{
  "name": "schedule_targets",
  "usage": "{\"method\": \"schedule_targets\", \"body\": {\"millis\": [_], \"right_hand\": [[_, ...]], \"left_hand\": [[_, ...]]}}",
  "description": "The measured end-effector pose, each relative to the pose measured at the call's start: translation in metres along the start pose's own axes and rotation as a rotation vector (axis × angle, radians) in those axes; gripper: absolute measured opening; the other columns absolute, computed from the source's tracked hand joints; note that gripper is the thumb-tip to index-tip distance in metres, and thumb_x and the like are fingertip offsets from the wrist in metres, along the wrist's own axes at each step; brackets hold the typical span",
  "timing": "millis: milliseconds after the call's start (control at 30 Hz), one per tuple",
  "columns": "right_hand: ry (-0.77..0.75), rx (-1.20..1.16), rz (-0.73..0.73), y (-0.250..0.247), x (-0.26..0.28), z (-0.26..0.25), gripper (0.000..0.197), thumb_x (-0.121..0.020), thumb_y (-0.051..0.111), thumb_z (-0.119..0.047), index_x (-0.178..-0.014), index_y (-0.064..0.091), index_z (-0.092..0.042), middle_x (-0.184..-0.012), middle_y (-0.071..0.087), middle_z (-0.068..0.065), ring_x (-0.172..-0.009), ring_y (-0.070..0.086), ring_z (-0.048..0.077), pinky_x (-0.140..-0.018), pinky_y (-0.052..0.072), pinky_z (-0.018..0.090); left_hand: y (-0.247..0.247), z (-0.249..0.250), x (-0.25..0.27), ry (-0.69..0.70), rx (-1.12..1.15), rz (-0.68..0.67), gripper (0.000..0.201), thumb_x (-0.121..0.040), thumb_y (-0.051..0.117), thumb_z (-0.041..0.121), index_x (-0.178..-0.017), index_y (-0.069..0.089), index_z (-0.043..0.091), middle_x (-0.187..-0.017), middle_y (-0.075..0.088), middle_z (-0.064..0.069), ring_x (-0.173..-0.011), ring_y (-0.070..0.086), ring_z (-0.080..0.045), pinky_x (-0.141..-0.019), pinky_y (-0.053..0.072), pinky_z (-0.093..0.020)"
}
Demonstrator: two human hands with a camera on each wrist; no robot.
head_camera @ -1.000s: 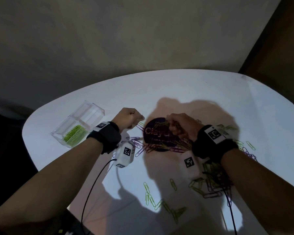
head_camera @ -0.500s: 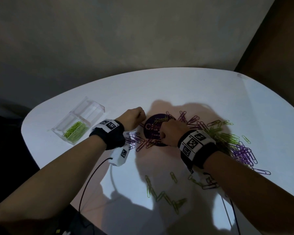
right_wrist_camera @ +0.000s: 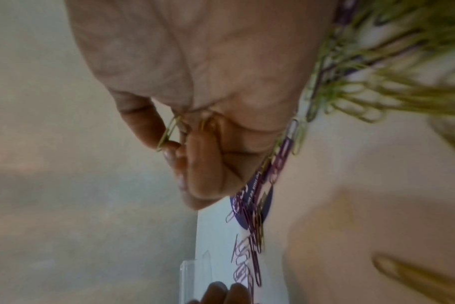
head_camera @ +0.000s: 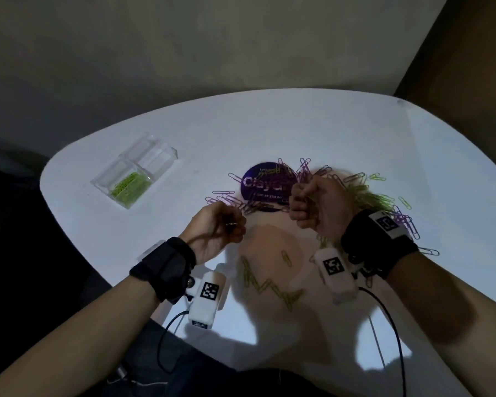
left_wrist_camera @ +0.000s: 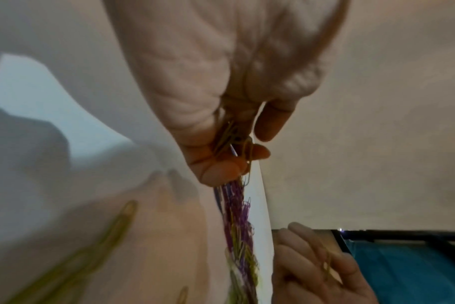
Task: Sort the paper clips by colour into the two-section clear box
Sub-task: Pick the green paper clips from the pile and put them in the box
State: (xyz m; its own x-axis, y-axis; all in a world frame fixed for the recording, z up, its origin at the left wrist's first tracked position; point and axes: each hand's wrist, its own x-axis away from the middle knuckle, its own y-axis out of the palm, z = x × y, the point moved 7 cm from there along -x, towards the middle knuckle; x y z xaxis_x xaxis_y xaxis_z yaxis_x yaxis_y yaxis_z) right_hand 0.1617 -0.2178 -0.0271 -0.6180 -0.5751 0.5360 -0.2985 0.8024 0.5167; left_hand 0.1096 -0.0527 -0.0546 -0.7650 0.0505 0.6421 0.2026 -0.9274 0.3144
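- Paper clips: tiny, light, stiff wire with a slick coating, so probably prone to sliding on the white table (head_camera: 269, 133) and hooking into each other. Chains already showing in the green zigzag (head_camera: 269, 287) near the front edge.
- Best taken one or a few at a time, pinched flat between thumb and fingertip across the loops; grabbing a clump likely drags the wrong colour along.
- Left hand (head_camera: 215, 230) curled around a small bunch of green clips (left_wrist_camera: 231, 131), fingers closed over them, held just above the table beside the purple scatter (head_camera: 226, 199).
- Right hand (head_camera: 315, 204) also curled, pinching a green clip (right_wrist_camera: 169, 131) between thumb and fingertip, with what looks like another tucked in the palm; sitting over the mixed heap.
- Bulk of the loose clips still on the table: purple ones over and around the dark round sticker (head_camera: 267, 184), a thick green pile (head_camera: 367, 196) just right of the right hand, more purple (head_camera: 404, 222) further right.
- Clear box (head_camera: 135, 173) well apart, off to the left. Near section holding a heap of green clips (head_camera: 129, 186); far section (head_camera: 152, 157) looks empty, no purple in there as far as visible.
- Plenty left to sort, purple not started by the look of it.
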Motion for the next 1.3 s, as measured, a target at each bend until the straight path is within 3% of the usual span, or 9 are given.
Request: {"method": "schedule_targets", "body": {"millis": [133, 267, 433, 567, 633, 733, 900, 1000, 1300], "right_hand": [[-0.029, -0.143, -0.101, 0.007, 0.017, 0.017, 0.007, -0.063, 0.033, -0.019, -0.062, 0.036, -0.013, -0.055, 0.032, 0.002, -0.046, 0.030, 0.013, -0.036, 0.020, 0.018], [0.000, -0.078, -0.060, 0.005, 0.022, 0.031, 0.031, -0.082, 0.047, -0.030, -0.057, 0.038, -0.016, -0.051, 0.034, -0.002, -0.042, 0.029, 0.010, -0.033, 0.019, 0.016], [-0.087, 0.535, 0.021, -0.006, 0.030, 0.037, 0.050, -0.094, 0.053, -0.034, -0.051, 0.033, -0.019, -0.046, 0.034, -0.004, -0.037, 0.025, 0.008, -0.038, 0.017, 0.016], [-0.191, 1.298, 0.096, -0.005, 0.035, 0.035, 0.052, -0.096, 0.044, -0.044, -0.055, 0.047, -0.013, -0.053, 0.046, 0.001, -0.047, 0.044, 0.014, -0.057, 0.033, 0.026], [-0.228, 1.521, 0.151, -0.001, 0.039, 0.037, 0.045, -0.099, 0.037, -0.040, -0.082, 0.062, -0.008, -0.077, 0.064, 0.007, -0.071, 0.059, 0.022, -0.066, 0.037, 0.029], [-0.256, 1.779, 0.207, 0.005, 0.044, 0.042, 0.037, -0.102, 0.028, -0.034, -0.114, 0.052, -0.008, -0.105, 0.065, 0.015, -0.088, 0.059, 0.031, -0.069, 0.036, 0.033], [-0.261, 1.957, 0.263, 0.012, 0.044, 0.052, 0.042, -0.091, 0.051, -0.049, -0.104, 0.059, -0.010, -0.103, 0.067, 0.010, -0.097, 0.064, 0.028, -0.068, 0.035, 0.030], [-0.301, 1.991, 0.247, 0.017, 0.042, 0.057, 0.029, -0.089, 0.059, -0.038, -0.099, 0.064, -0.012, -0.100, 0.067, 0.010, -0.093, 0.064, 0.029, -0.067, 0.037, 0.030], [-0.287, 2.074, 0.146, 0.016, 0.045, 0.070, 0.018, -0.086, 0.052, -0.003, -0.093, 0.064, -0.014, -0.087, 0.064, 0.004, -0.086, 0.065, 0.027, -0.063, 0.036, 0.029]], "left_hand": [[-0.003, -0.025, 0.012, -0.033, -0.059, 0.038, 0.044, -0.095, 0.045, 0.029, -0.055, 0.032, 0.017, -0.050, 0.034, -0.002, -0.041, 0.031, -0.013, -0.038, 0.024, -0.020], [-0.002, -0.038, 0.026, 0.022, -0.151, 0.070, 0.048, -0.095, 0.051, 0.030, -0.051, 0.035, 0.019, -0.046, 0.024, 0.002, -0.039, 0.020, -0.011, -0.041, 0.022, -0.020], [0.001, -0.019, 0.047, 0.312, -0.900, 0.226, 0.038, -0.090, 0.059, 0.036, -0.057, 0.049, 0.021, -0.050, 0.048, 0.004, -0.046, 0.040, -0.010, -0.051, 0.034, -0.023], [0.007, -0.031, 0.058, 0.371, -1.524, 0.398, 0.029, -0.090, 0.049, 0.051, -0.094, 0.050, 0.022, -0.081, 0.058, 0.000, -0.074, 0.049, -0.022, -0.066, 0.037, -0.031], [0.013, -0.049, 0.056, 0.350, -1.570, 0.393, 0.026, -0.093, 0.044, 0.045, -0.098, 0.044, 0.019, -0.086, 0.062, -0.004, -0.079, 0.055, -0.030, -0.064, 0.037, -0.032], [0.031, -0.066, 0.055, 0.442, -1.520, 0.273, 0.017, -0.095, 0.041, 0.036, -0.096, 0.041, 0.019, -0.083, 0.064, -0.005, -0.077, 0.058, -0.036, -0.063, 0.044, -0.036], [0.025, -0.056, 0.071, 0.460, -1.465, 0.395, 0.040, -0.090, 0.047, 0.053, -0.110, 0.042, 0.019, -0.095, 0.064, -0.002, -0.084, 0.060, -0.034, -0.067, 0.043, -0.035], [0.029, -0.069, 0.074, 0.438, -1.642, 0.359, 0.055, -0.084, 0.045, 0.065, -0.115, 0.045, 0.020, -0.104, 0.061, 0.002, -0.090, 0.060, -0.027, -0.070, 0.048, -0.034], [0.030, -0.077, 0.076, 0.602, -1.485, 0.297, 0.030, -0.086, 0.049, 0.040, -0.099, 0.068, 0.021, -0.090, 0.068, 0.003, -0.084, 0.063, -0.024, -0.067, 0.052, -0.038]]}}
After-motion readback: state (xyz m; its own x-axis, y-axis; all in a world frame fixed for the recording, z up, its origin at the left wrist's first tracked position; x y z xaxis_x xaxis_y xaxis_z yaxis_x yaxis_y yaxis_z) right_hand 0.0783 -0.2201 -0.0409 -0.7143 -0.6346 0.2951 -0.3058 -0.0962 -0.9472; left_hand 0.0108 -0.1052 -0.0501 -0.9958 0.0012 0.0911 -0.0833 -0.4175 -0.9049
